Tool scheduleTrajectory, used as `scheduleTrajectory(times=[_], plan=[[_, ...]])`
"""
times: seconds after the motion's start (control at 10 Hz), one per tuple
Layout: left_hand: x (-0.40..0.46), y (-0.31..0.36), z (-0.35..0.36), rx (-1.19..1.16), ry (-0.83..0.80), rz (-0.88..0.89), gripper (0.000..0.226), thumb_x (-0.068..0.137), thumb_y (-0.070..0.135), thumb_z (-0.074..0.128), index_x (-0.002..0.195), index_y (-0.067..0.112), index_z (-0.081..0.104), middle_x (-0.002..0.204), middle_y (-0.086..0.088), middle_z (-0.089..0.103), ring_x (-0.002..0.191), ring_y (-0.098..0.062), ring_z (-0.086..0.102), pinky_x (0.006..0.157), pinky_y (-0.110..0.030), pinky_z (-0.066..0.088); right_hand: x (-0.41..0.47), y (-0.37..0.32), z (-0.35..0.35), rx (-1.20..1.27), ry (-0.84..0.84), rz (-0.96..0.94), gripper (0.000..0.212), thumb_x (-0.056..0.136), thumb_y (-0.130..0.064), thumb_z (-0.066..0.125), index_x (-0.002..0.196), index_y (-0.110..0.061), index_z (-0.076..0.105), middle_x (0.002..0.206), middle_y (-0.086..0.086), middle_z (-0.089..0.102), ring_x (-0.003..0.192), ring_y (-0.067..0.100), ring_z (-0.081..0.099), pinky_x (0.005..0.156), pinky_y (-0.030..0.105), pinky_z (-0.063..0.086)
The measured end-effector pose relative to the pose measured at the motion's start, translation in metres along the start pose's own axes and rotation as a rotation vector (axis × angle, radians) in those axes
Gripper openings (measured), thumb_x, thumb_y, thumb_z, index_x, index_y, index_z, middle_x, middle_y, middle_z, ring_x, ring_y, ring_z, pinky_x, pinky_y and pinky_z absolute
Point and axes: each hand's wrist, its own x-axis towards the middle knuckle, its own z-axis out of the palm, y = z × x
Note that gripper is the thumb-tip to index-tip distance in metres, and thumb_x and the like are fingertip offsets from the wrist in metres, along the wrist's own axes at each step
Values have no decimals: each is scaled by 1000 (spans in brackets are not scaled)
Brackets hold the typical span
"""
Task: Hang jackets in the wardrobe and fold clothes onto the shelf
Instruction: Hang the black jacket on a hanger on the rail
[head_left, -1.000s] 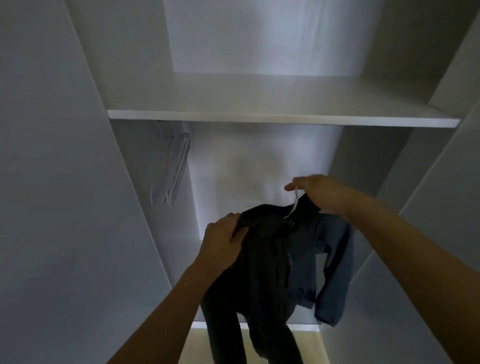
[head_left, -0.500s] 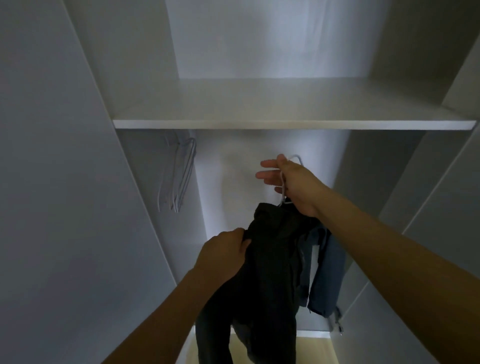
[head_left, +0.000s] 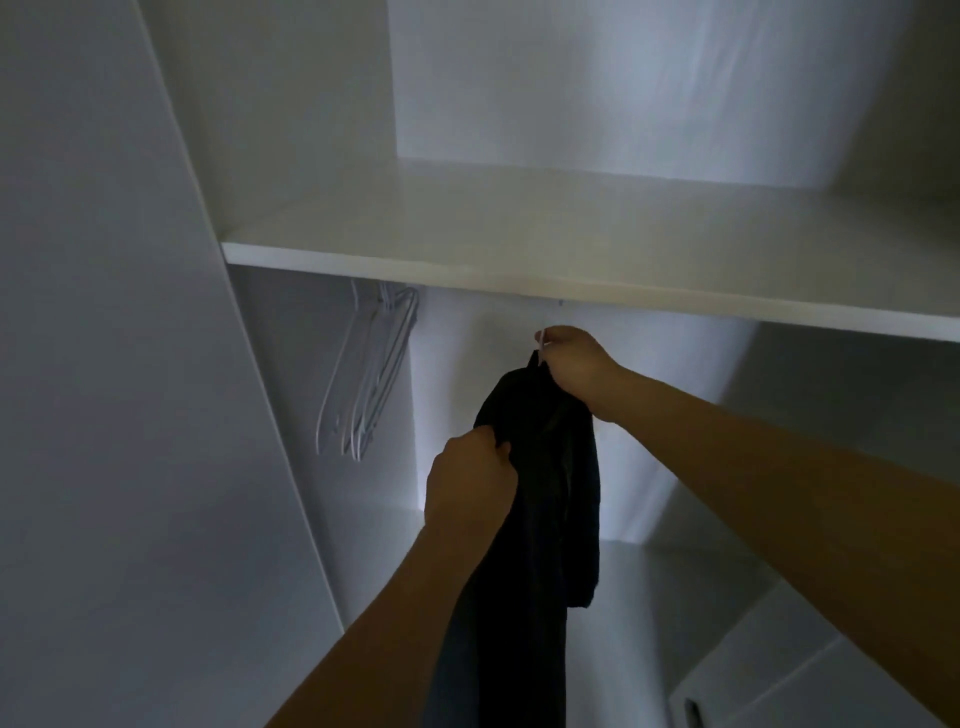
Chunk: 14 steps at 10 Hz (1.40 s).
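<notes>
Centre of frame, just under the shelf: right hand (head_left: 574, 370) curled tight, fingers pinching the thin white hook of a hanger (head_left: 541, 347) at the collar of a dark jacket (head_left: 540, 499). Hook tip sits just below the shelf underside; rail not visible, can't tell if hooked on. Left hand (head_left: 470, 480), lower centre, fist closed on a bunch of the jacket's shoulder fabric. Jacket is soft, matte, black w/ a bluish cast, hangs in a long narrow drape down to the bottom edge, one sleeve dangling on the right side. Upper left of centre: cluster of thin white wire hangers (head_left: 371, 371), hanging under the shelf, well apart from the jacket. White shelf (head_left: 571, 249), smooth flat board, spans the frame. Wardrobe (head_left: 130, 415) panels plain white, smooth, dim light.
</notes>
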Motion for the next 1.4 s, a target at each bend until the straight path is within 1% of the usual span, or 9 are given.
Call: scheduleTrajectory(times=[0.1, 0.2, 0.4, 0.6, 0.7, 0.8, 0.9, 1.1, 1.4], plan=[[31, 3, 10, -21, 38, -23, 33, 100, 14, 46, 67, 13, 46, 70, 3, 50, 59, -6, 46, 54, -14, 31, 31, 9, -1, 22, -32, -23, 36, 97, -2, 42, 130, 8, 50, 131, 26, 53, 118, 36, 52, 100, 36, 42], [57, 8, 21, -87, -37, -60, 23, 101, 14, 44, 99, 2, 63, 102, -15, 65, 94, -25, 63, 67, -19, 38, 60, 15, 1, 72, -38, -107, 35, 100, -10, 42, 132, -3, 54, 128, 12, 58, 100, 16, 60, 77, 17, 51], [109, 9, 51, -175, -73, -135, 31, 104, 17, 42, 126, 1, 55, 130, -18, 57, 118, -29, 54, 95, -31, 39, 110, 31, 12, 71, 51, -214, 36, 105, -16, 33, 135, -10, 51, 128, 11, 57, 96, 15, 59, 83, 22, 49], [133, -8, 78, -107, 168, -151, 12, 94, 17, 48, 94, 9, 57, 99, -13, 66, 93, -31, 62, 71, -35, 44, 138, 58, 26, -92, -11, -187, 37, 105, -20, 36, 140, -13, 47, 133, 12, 54, 118, 29, 53, 97, 28, 42], [138, -12, 79, -72, 112, -181, 19, 95, 18, 46, 105, 6, 58, 106, -15, 65, 98, -32, 61, 79, -38, 47, 142, 68, 34, -164, -65, -205, 37, 105, -16, 35, 140, -10, 46, 135, 13, 51, 115, 25, 53, 82, 18, 40], [140, -12, 75, 37, -53, -143, 31, 101, 26, 45, 120, 3, 54, 120, -16, 61, 109, -29, 59, 91, -36, 47, 134, 74, 29, -214, -67, -241, 37, 104, -14, 35, 139, -6, 44, 140, 16, 48, 116, 22, 50, 91, 21, 37], [130, -8, 58, 130, -17, -66, 34, 103, 32, 42, 118, 4, 53, 117, -15, 59, 105, -27, 58, 89, -36, 47, 106, 78, 10, -230, -28, -232, 50, 103, -19, 39, 150, -7, 27, 154, 11, 30, 139, 25, 33, 114, 26, 24], [97, 16, 8, 278, -57, 151, 48, 102, 32, 43, 143, 6, 42, 140, -15, 49, 126, -30, 47, 102, -36, 36, 23, 97, -42, -240, 36, -123, 55, 99, -21, 47, 150, -10, 29, 156, 10, 28, 140, 23, 32, 110, 26, 27], [34, 62, 33, 405, -187, 667, 50, 104, 28, 40, 146, 2, 35, 150, -17, 38, 137, -28, 36, 116, -30, 17, -121, 145, -78, -429, 328, 111, 53, 97, -18, 49, 147, -10, 35, 151, 11, 37, 134, 28, 40, 111, 33, 29]])
